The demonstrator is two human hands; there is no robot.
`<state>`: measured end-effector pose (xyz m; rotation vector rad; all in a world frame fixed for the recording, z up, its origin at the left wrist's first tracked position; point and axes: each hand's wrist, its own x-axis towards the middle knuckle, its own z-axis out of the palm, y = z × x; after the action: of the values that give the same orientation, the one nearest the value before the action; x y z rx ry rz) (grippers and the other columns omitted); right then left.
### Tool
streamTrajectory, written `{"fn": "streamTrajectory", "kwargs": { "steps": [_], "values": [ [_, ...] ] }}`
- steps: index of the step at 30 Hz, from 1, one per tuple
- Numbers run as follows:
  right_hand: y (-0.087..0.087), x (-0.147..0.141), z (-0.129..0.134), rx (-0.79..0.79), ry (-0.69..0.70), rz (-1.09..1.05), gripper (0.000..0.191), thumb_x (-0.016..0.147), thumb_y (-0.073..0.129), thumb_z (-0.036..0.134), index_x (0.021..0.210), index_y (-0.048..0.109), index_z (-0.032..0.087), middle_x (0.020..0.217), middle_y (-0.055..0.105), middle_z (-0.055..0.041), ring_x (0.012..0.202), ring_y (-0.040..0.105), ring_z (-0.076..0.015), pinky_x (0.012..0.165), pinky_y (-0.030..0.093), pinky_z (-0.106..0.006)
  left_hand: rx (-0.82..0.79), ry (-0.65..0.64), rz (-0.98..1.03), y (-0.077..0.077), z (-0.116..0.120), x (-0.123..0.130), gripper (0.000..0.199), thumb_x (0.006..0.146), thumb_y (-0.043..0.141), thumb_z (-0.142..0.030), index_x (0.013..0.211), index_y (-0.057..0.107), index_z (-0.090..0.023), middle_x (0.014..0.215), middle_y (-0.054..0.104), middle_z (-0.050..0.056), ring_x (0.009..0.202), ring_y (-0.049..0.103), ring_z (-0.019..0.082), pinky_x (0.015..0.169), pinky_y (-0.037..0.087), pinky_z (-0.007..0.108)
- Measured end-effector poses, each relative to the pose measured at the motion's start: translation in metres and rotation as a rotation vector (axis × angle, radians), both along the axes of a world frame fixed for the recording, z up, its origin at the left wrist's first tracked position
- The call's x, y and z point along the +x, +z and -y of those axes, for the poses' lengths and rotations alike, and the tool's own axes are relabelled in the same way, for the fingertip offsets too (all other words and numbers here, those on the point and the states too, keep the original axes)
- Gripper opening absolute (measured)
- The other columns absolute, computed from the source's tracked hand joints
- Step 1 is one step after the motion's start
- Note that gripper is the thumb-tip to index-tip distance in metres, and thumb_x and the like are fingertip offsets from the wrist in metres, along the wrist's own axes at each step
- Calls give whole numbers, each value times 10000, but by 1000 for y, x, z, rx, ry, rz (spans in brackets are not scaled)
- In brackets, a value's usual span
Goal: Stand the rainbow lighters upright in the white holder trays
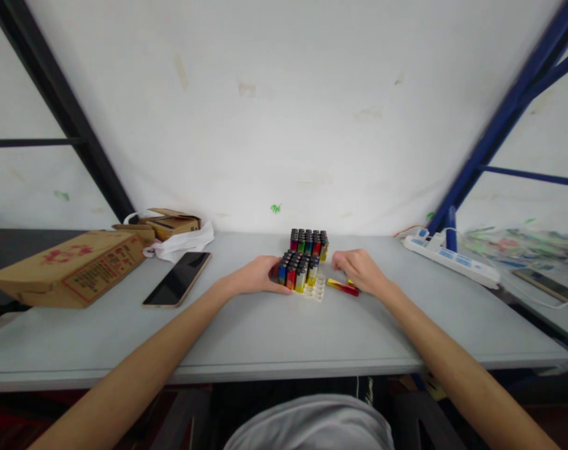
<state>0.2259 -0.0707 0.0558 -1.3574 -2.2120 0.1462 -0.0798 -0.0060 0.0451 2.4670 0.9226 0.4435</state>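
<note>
Upright lighters (301, 275) with dark tops stand packed in a white tray with round holes (314, 292), whose front right holes show bare. My left hand (260, 275) is closed around the left side of this group, thumb at the front and fingers behind. To the right, my right hand (356, 269) has its fingers curled together just above the table; whatever is between them is hidden. Under and beside it lie a few loose red and yellow lighters (344, 287). Right behind the tray stands a second block of upright lighters (308, 240).
A black-screened phone (177, 280) and a long cardboard box (72, 265) lie at the left, with a smaller open box (171, 225) and white paper (183, 244) behind. A white power strip (450, 257) lies at the right, near a blue frame post (495, 131).
</note>
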Motion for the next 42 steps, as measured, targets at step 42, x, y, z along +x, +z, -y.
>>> {"fn": "streamTrajectory", "kwargs": {
  "steps": [42],
  "values": [
    [1, 51, -29, -70, -110, -962, 397, 804, 755, 584, 923, 675, 214, 821, 650, -7, 692, 573, -129, 612, 469, -248, 21, 3, -44, 4, 2, 1, 629, 670, 779, -703, 959, 665, -156, 860, 686, 33, 765, 612, 233, 645, 428, 286]
  ]
}}
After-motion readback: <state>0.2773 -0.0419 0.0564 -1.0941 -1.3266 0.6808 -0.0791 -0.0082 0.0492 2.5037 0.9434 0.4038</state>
